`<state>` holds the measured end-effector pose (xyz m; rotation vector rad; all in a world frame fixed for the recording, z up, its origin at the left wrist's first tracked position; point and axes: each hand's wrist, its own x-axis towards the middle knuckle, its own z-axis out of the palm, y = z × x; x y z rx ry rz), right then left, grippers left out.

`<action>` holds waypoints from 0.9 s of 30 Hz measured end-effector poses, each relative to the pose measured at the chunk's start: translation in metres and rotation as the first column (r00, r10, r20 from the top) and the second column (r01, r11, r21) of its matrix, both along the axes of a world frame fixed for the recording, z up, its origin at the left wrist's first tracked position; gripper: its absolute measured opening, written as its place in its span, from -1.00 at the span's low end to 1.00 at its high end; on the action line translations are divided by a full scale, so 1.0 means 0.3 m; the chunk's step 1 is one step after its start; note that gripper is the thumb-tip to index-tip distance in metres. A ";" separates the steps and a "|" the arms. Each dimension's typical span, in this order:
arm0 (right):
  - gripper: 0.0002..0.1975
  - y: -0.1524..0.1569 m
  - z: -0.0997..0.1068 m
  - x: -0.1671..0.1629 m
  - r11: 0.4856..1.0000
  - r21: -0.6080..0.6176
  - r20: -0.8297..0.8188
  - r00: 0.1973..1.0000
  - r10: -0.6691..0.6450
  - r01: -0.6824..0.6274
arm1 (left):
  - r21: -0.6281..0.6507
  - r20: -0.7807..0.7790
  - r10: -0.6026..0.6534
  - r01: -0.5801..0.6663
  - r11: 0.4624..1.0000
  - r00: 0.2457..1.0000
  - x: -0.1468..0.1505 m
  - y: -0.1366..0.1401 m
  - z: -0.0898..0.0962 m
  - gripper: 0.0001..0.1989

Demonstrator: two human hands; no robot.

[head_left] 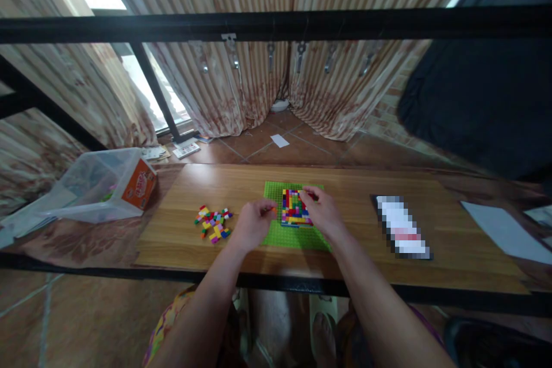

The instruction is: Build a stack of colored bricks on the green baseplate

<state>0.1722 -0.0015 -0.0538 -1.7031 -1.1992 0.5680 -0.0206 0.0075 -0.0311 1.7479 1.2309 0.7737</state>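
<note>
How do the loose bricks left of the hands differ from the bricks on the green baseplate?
The loose bricks lie scattered in an irregular heap on the bare table, untouched; the built bricks form a tight rectangular block on the green baseplate, with both hands at it. Both are small and multicoloured.

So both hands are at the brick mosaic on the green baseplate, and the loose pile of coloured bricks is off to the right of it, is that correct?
Not quite. The head view shows the loose pile of coloured bricks left of the green baseplate, not right. Both the left hand and right hand are at the brick mosaic.
</note>
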 end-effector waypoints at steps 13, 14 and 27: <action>-0.63 -0.012 0.009 -0.002 1.000 -0.017 0.019 1.000 0.008 -0.008 | 0.046 -0.004 0.035 -0.034 0.998 0.999 0.020 -0.009 0.012 -0.81; -0.63 -0.012 0.010 -0.002 1.000 -0.015 0.014 1.000 0.011 -0.011 | 0.072 -0.022 0.027 -0.025 0.997 0.999 0.022 -0.013 0.016 -0.81; -0.66 -0.017 0.021 -0.028 0.999 0.006 0.031 0.999 0.044 -0.044 | 0.250 -0.253 0.059 0.007 0.968 0.966 0.055 -0.033 0.044 -0.80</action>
